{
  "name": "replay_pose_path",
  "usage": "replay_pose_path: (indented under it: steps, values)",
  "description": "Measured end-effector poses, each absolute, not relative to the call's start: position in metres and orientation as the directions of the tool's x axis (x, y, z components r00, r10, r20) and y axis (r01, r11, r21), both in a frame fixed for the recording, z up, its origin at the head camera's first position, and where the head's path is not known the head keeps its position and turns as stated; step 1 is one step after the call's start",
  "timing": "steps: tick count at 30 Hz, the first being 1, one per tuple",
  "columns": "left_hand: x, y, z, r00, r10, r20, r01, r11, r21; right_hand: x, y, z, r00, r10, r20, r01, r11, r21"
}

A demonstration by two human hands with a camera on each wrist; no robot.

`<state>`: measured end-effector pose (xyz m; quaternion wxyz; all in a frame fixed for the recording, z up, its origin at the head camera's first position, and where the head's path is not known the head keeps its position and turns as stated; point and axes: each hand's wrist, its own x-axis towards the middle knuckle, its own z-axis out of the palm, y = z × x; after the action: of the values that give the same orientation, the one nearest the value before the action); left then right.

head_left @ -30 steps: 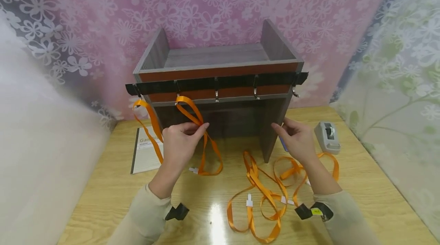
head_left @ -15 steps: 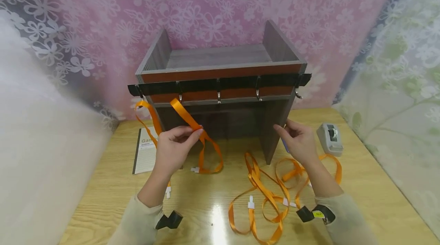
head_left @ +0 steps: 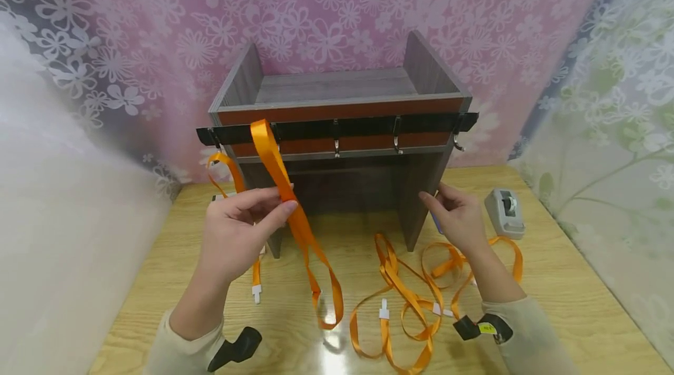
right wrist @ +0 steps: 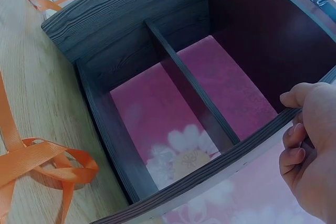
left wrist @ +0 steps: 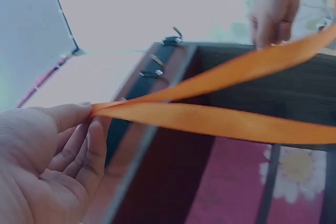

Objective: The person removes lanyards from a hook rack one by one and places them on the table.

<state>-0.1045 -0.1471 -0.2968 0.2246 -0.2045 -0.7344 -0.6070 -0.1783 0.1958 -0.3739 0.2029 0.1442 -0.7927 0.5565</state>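
My left hand (head_left: pixel 239 234) pinches an orange lanyard (head_left: pixel 300 226) between thumb and fingers. Its upper loop stands in front of the black hook strip (head_left: pixel 363 127), while the rest dangles below. The left wrist view shows two bands of this lanyard (left wrist: pixel 220 119) running from the fingertips. Another orange lanyard (head_left: pixel 230 169) hangs from the leftmost hook, partly hidden by the hand, its white clip (head_left: pixel 256 293) low down. My right hand (head_left: pixel 457 217) grips the front edge of the right side panel (head_left: pixel 421 188) of a grey wooden shelf, thumb inside and fingers outside (right wrist: pixel 315 145).
Several orange lanyards (head_left: pixel 400 287) lie tangled on the wooden table (head_left: pixel 158 305), right of centre. A grey tape dispenser (head_left: pixel 505 214) stands at the right. Metal hooks (head_left: pixel 337 148) stick out along the shelf's front. The notebook at the left is almost covered by my left hand.
The left hand's lanyard has come away from the second hook, toward the camera and left, its loop now higher. Its lower end has swung forward. The right hand keeps its hold on the panel.
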Motion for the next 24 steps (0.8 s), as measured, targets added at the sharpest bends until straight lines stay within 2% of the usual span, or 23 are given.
replay_pose_path:
  steps: [3, 7, 11, 16, 21, 24]
  values:
    - [-0.094, -0.146, -0.293, -0.781, 0.066, 0.621, 0.622, 0.166, 0.765, -0.177, 0.195, -0.374, -0.883, 0.010, 0.470, -0.439, 0.337, -0.833]
    - [-0.083, -0.145, -0.295, -0.734, 0.133, 0.667, 0.677, 0.225, 0.700, -0.177, 0.195, -0.373, -0.878, 0.007, 0.479, -0.448, 0.345, -0.825]
    - [-0.075, -0.143, -0.302, -0.735, 0.188, 0.652, 0.678, 0.251, 0.691, -0.177, 0.194, -0.372, -0.873, 0.003, 0.487, -0.455, 0.353, -0.818]
    - [-0.076, -0.142, -0.322, -0.793, 0.217, 0.569, 0.609, 0.272, 0.745, -0.178, 0.193, -0.372, -0.877, 0.023, 0.480, -0.441, 0.363, -0.821]
    - [-0.080, -0.144, -0.350, -0.883, 0.210, 0.421, 0.467, 0.294, 0.834, -0.178, 0.193, -0.373, -0.868, 0.015, 0.497, -0.459, 0.360, -0.812]
    - [-0.083, -0.147, -0.364, -0.916, 0.214, 0.338, 0.391, 0.295, 0.872, -0.178, 0.192, -0.373, -0.863, 0.021, 0.505, -0.465, 0.360, -0.809]
